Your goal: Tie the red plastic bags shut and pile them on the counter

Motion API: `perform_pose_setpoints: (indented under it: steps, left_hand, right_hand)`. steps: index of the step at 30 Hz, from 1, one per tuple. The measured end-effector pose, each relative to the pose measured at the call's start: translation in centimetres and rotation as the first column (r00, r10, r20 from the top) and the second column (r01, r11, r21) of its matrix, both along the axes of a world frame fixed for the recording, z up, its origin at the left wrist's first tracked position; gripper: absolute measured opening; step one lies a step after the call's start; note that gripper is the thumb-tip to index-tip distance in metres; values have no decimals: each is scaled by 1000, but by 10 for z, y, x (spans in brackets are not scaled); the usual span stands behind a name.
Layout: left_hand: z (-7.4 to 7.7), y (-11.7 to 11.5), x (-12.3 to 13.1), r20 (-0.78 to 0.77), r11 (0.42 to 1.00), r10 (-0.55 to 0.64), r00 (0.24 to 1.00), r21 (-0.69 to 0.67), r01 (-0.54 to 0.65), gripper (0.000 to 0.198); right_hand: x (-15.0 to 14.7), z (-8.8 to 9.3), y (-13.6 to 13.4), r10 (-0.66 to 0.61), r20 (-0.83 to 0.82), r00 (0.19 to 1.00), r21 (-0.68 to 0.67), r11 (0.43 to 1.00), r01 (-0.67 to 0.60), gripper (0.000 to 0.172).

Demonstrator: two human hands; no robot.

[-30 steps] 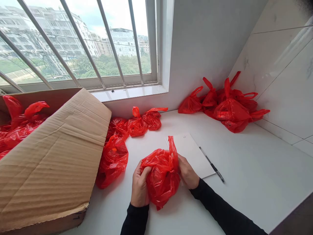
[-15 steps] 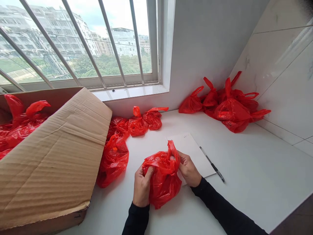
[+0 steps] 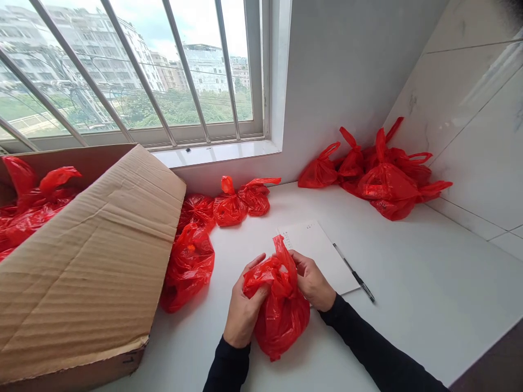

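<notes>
A knotted red plastic bag (image 3: 284,321) is held up between my hands over the white table, its handle loop pointing away from me. My left hand (image 3: 243,305) grips the bag's left side near the top, thumb pressed on the plastic. On the other side, my right hand (image 3: 312,280) pinches the bag close to the knot, with some fingertips hidden behind the plastic. What the bag contains cannot be seen. Partly behind the bag lies a white sheet of paper (image 3: 322,256) with small handwriting, and a black pen (image 3: 354,274) rests along its right edge.
On the left stands a cardboard box (image 3: 93,261) with red bags (image 3: 36,212) inside. Several tied red bags (image 3: 231,209) sit beside it below the window sill. Another pile of red bags (image 3: 388,188) rests in the far right corner against the tiled wall (image 3: 482,130).
The bag has turned and shifted slightly right and nearer to me. My left hand has moved right along it, its fingers now showing above the plastic. My right hand stays nearly in place.
</notes>
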State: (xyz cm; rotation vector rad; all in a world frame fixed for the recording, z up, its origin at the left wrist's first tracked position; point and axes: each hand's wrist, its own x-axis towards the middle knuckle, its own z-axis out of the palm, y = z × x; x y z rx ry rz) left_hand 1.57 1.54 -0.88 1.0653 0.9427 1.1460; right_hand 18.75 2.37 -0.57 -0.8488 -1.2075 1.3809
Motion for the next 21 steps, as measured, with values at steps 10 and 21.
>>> perform_pose_setpoints:
  steps: [10, 21]
  left_hand:
    - [-14, 3, 2, 85, 979, 184, 979, -102, -176, 33]
    - [-7, 1, 1, 229, 961, 243, 943, -188, -203, 30]
  right_hand:
    - [2, -6, 2, -148, -84, 985, -17, 989, 147, 23]
    - [4, -7, 4, -54, -22, 998, -74, 996, 52, 42]
